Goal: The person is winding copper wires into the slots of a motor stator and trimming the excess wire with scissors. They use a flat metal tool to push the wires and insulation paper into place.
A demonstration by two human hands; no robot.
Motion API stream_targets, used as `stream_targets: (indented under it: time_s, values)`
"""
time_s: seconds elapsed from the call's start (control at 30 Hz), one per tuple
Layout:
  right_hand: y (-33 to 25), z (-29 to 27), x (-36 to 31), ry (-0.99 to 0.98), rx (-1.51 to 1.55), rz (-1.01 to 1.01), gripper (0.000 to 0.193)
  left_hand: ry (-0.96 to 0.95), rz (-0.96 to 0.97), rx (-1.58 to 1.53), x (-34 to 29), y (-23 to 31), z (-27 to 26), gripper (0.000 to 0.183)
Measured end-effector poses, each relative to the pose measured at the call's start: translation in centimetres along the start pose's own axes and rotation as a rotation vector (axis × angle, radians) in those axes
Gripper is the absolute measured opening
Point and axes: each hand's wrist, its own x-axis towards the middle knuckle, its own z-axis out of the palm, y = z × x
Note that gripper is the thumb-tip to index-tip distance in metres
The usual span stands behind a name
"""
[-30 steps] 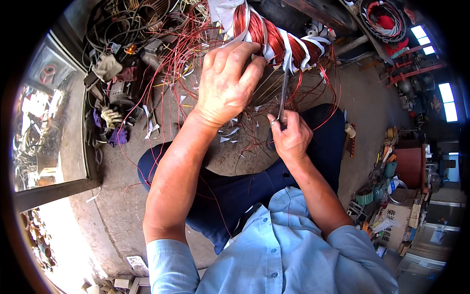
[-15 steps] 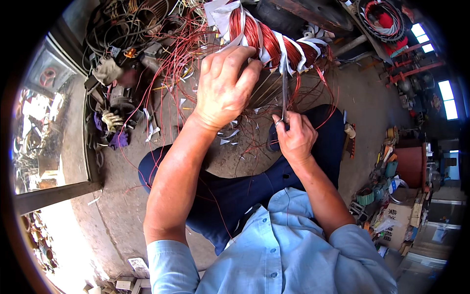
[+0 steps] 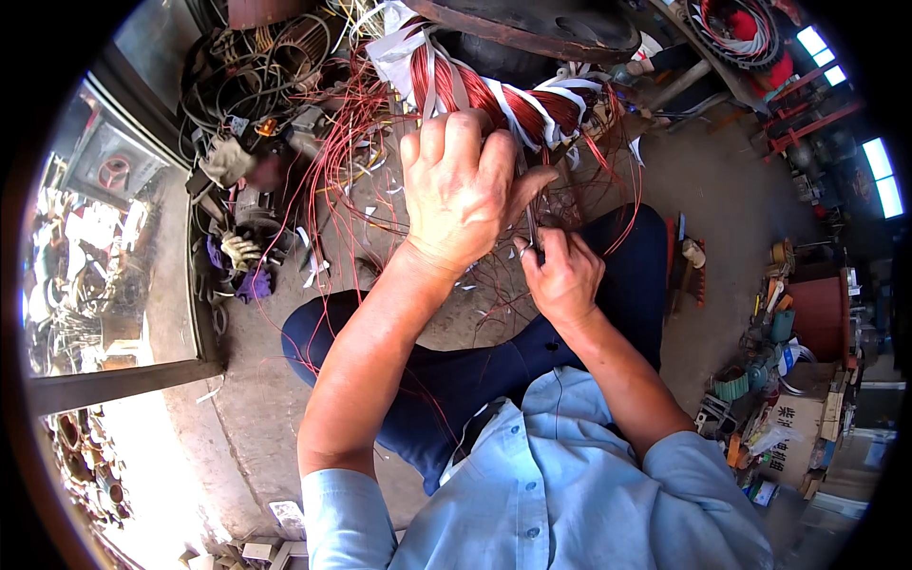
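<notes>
My right grip (image 3: pixel 564 275) clamps a thin tool (image 3: pixel 533 220); left grip (image 3: pixel 458 195) — closed or not, I cannot tell — is at wire coil (image 3: pixel 467 88), probably stiff, best held mid-bundle.

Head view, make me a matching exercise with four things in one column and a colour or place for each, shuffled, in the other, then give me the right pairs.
Things:
1. Coil
2. Shirt
3. Tool
4. Trousers

Colour or place:
A. In the right hand
B. Dark blue
C. Mostly red
D. Light blue

Pairs: 1-C, 2-D, 3-A, 4-B
</notes>
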Motion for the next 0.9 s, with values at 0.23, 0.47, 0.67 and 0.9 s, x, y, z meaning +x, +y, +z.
stream_targets:
  time_s: [0.23, 0.47, 0.67, 0.9]
  values:
    - [-0.5, -0.2, 0.0, -0.025, 0.078, 0.033, 0.027, 0.048, -0.093, 0.089, 1.1, 0.7, 1.3, 0.032]
    - [-0.5, -0.6, 0.0, -0.088, 0.13, 0.072, 0.03, 0.021, -0.205, 0.122, 1.4, 2.4, 1.2, 0.034]
    - [0.0, -2.2, -3.5, -0.274, 0.287, 0.17, 0.031, -0.025, -0.231, 0.122, 0.9, 2.7, 0.9, 0.044]
    - [2.7, -4.2, -8.2, -0.235, 0.506, 0.159, 0.031, 0.019, -0.275, 0.181, 0.8, 3.3, 1.7, 0.038]
